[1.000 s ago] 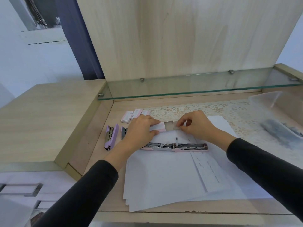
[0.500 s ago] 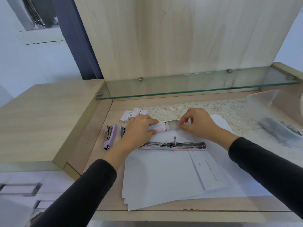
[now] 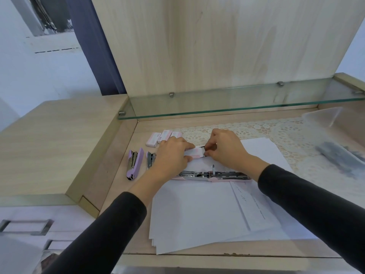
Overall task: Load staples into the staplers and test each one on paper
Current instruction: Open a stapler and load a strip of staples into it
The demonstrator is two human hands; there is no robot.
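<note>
- The left hand [image 3: 171, 155] grasps a small pink staple box [image 3: 194, 153] above the paper [image 3: 197, 210].
- The right hand [image 3: 225, 149] pinches the inner tray at the box's open end.
- A pink stapler [image 3: 213, 175] lies flat and open on the paper, just below both hands.
- A purple stapler [image 3: 134, 163] lies on the desk [image 3: 118, 175], left of them.
</note>
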